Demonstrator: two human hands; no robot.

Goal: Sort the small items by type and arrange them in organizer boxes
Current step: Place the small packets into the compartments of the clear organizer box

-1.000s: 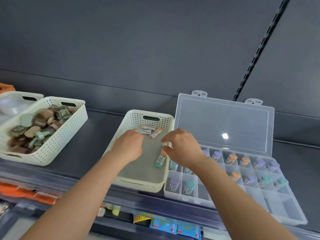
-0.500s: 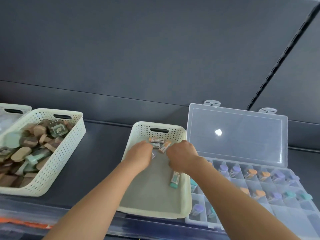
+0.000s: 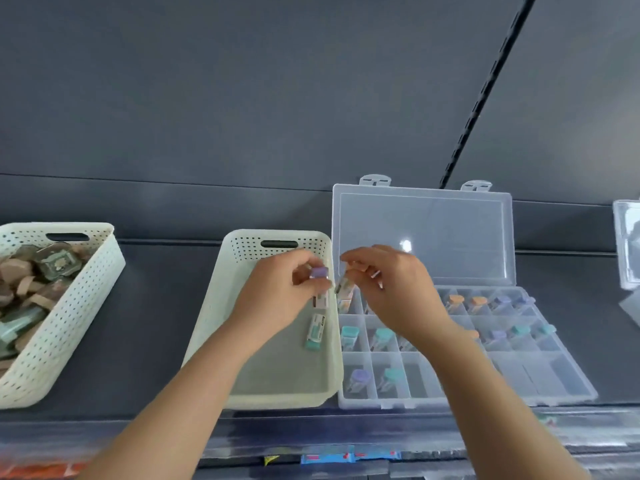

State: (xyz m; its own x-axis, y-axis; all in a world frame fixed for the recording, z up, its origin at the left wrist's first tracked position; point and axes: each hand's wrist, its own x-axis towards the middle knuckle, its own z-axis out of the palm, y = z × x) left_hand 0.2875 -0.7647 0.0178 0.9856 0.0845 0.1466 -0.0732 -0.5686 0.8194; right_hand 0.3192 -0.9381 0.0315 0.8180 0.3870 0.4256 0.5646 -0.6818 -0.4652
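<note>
My left hand (image 3: 277, 296) holds a small tube with a purple cap (image 3: 319, 273) above the cream basket (image 3: 225, 313). My right hand (image 3: 391, 289) pinches another small tube (image 3: 344, 292) over the basket's right rim, at the edge of the clear organizer box (image 3: 568, 375). One tube with a teal cap (image 3: 314, 332) lies flat in the basket. The organizer's compartments hold upright tubes with teal, purple and orange caps; its lid (image 3: 422, 237) stands open against the back wall.
A second cream basket (image 3: 69, 306) full of brown and green packets sits at the left. Another clear box (image 3: 627, 244) shows at the right edge. Everything stands on a dark shelf (image 3: 149, 327) against a dark wall; coloured packets lie below its front edge.
Both hands have lifted out of the basket, each now holding a tube picked from its far end. The camera has tilted, so the baskets appear shifted.
</note>
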